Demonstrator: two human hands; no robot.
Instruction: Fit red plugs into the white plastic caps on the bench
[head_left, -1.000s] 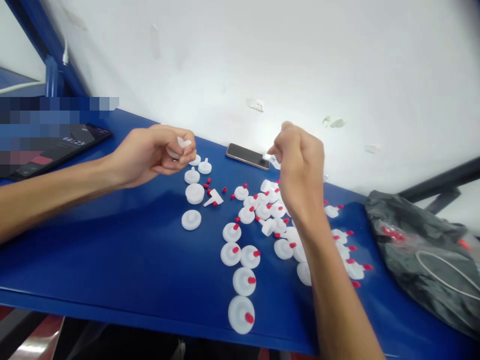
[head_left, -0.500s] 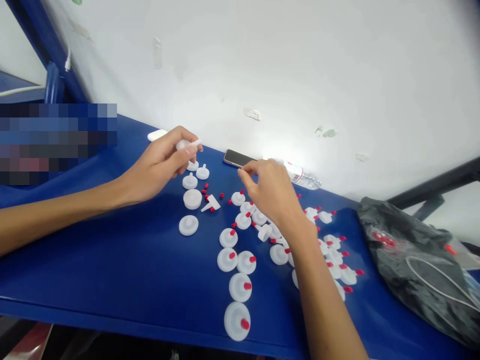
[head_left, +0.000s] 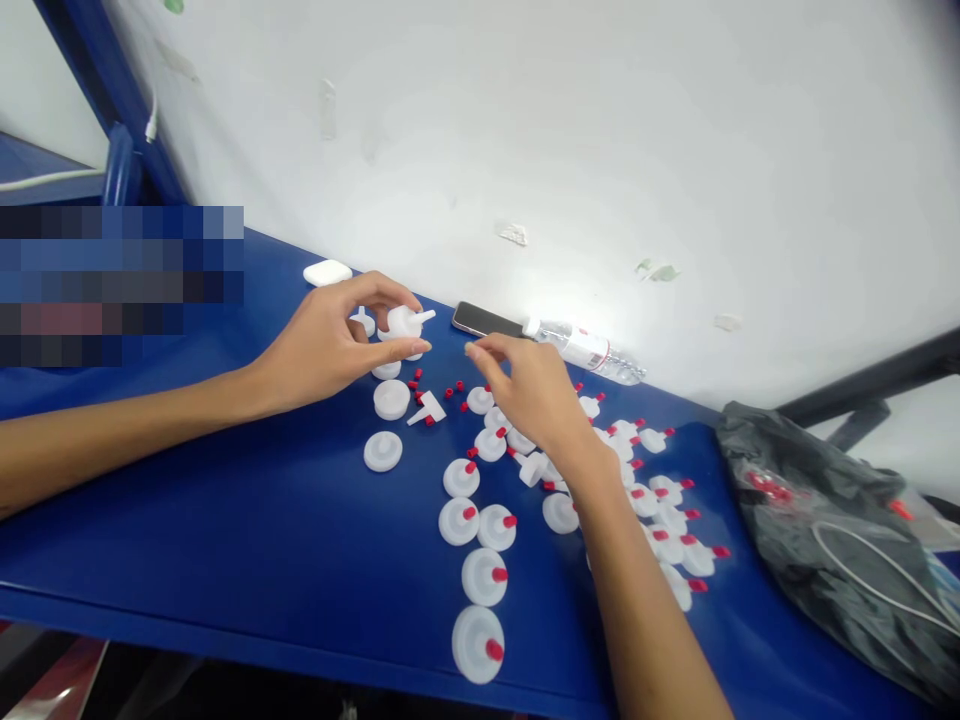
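Closer together now, the two hands: since the last frame the left hand has come rightward and the right hand has edged in to meet it. Head view, then: the left, just above and left of centre, has a white spouted cap between thumb and fingers, its spout pointing right and slightly up, straight along the cap's long axis. Right hand's fingertips, nearly pinched, sit just right of the spout tip and a touch lower, not touching it; whether they hold anything, I can't tell. Loose red tips lie below that gap, mid-frame, and red-tipped white caps spread from the centre to the lower right on the blue table.
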